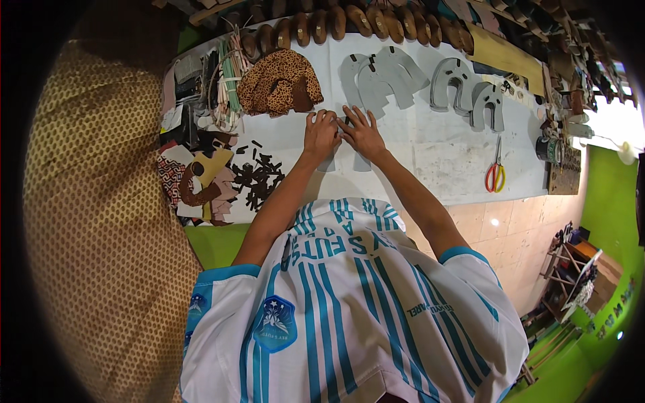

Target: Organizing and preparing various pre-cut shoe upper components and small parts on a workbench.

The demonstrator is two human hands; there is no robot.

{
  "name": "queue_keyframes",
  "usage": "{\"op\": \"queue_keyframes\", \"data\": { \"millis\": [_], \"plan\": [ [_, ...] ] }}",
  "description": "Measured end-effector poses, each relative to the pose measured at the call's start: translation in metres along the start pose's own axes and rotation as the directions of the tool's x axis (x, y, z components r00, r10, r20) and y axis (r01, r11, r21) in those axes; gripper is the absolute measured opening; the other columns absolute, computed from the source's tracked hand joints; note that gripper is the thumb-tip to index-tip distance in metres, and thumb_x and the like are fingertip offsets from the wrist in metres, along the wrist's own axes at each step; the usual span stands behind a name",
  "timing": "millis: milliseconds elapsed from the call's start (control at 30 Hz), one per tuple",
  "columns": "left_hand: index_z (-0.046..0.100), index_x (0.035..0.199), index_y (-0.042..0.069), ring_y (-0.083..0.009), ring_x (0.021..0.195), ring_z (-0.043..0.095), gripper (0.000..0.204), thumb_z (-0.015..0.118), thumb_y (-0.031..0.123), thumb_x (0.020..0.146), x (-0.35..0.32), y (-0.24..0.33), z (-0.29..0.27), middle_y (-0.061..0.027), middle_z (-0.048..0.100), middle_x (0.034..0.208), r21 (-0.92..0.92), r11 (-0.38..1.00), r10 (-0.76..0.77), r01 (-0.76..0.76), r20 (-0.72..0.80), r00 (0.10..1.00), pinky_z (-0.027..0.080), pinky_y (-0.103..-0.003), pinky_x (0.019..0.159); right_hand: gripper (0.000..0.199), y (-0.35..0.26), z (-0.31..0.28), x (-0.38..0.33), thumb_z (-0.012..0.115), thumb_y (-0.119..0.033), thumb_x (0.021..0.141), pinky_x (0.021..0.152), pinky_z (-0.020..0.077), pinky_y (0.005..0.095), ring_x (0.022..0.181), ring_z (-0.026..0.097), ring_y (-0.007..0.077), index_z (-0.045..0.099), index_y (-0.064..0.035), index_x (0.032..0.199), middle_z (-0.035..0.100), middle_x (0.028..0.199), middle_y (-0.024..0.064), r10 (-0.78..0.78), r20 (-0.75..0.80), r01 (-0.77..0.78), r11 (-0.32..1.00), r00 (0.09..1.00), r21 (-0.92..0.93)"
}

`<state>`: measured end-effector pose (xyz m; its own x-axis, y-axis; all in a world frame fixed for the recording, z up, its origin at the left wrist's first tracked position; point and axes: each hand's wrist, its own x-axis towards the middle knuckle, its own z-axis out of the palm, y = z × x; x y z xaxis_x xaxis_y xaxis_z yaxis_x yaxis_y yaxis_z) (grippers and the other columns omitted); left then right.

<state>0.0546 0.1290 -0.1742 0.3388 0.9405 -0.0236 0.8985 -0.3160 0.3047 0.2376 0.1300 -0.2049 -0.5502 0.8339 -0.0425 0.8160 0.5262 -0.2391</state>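
Note:
On the white-covered worktable both my hands meet over a grey U-shaped piece (pixel 361 164), whose two legs show beneath my wrists. My left hand (pixel 322 136) has its fingers bent down on the piece's upper part. My right hand (pixel 363 134) lies over the other side with fingers spread. The thumbs come close together at a small dark patch, mostly covered by my fingers. Just beyond are more grey U-shaped pieces (pixel 377 86), overlapping, each with a dark mark at the top. Beyond my left hand sits a heap of leopard-print pieces (pixel 272 82).
Small dark strips (pixel 256 180) lie scattered at the left, beside fabric scraps (pixel 213 176). More grey piece stacks (pixel 449 84) lie at the right. Scissors with red and yellow handles (pixel 496 176) rest near the right edge. Brown wooden shoe lasts (pixel 336 24) line the back. A can (pixel 547 149) stands far right.

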Motion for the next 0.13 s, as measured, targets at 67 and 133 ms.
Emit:
{"op": "queue_keyframes", "data": {
  "millis": [67, 133],
  "plan": [
    [0.075, 0.088, 0.011, -0.0206, 0.128, 0.047, 0.02, 0.08, 0.026, 0.076, 0.0033, 0.0016, 0.0008, -0.0006, 0.059, 0.126, 0.03, 0.999, 0.024, -0.025, 0.034, 0.999, 0.028, -0.047, 0.112, 0.053, -0.0001, -0.0012, -0.0006, 0.053, -0.042, 0.102, 0.122, 0.0178, 0.0579, 0.154, 0.02, 0.027, 0.045, -0.0302, 0.153, 0.022, 0.168, 0.0036, 0.003, 0.003, -0.003, 1.0, 1.0, 0.002],
    [0.075, 0.097, 0.012, -0.0211, 0.129, 0.046, 0.026, 0.08, 0.026, 0.075, 0.0044, 0.0019, 0.0022, -0.0011, 0.059, 0.126, 0.051, 0.998, 0.043, -0.045, 0.029, 0.999, 0.03, -0.048, 0.111, 0.052, -0.0024, -0.0011, -0.0002, 0.053, -0.042, 0.103, 0.123, 0.0166, 0.0572, 0.155, 0.019, 0.027, 0.045, -0.0306, 0.153, 0.02, 0.169, 0.0035, 0.021, 0.023, -0.021, 1.0, 1.0, -0.004]
  ]
}}
